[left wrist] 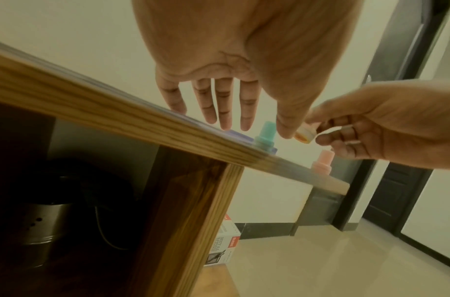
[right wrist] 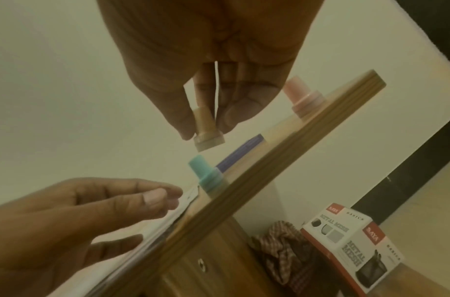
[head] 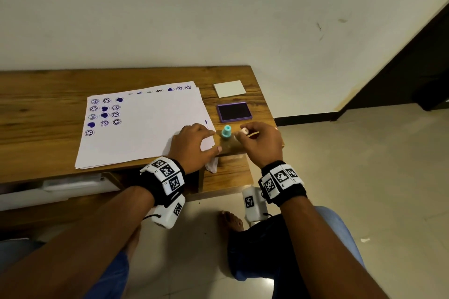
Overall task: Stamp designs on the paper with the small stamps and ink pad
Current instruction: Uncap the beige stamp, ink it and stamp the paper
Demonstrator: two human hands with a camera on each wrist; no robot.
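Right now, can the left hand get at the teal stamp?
Probably yes: the left hand rests open on the paper, the teal stamp stands upright just beside its fingertips, nothing between.

White paper sheet (head: 155, 128) is showing dark-blue smiley and heart prints; the teal plastic stamp (head: 226, 132), pink plastic stamp (right wrist: 302, 96) and purple-rimmed dark ink pad (head: 234, 111) are sitting on brown wood-grain table (head: 48, 114).

paper (head: 150, 128) on the table (head: 48, 114) – ink pad (head: 234, 111) to its right, lid (head: 229, 88) behind, upright stamp (head: 226, 132) in front
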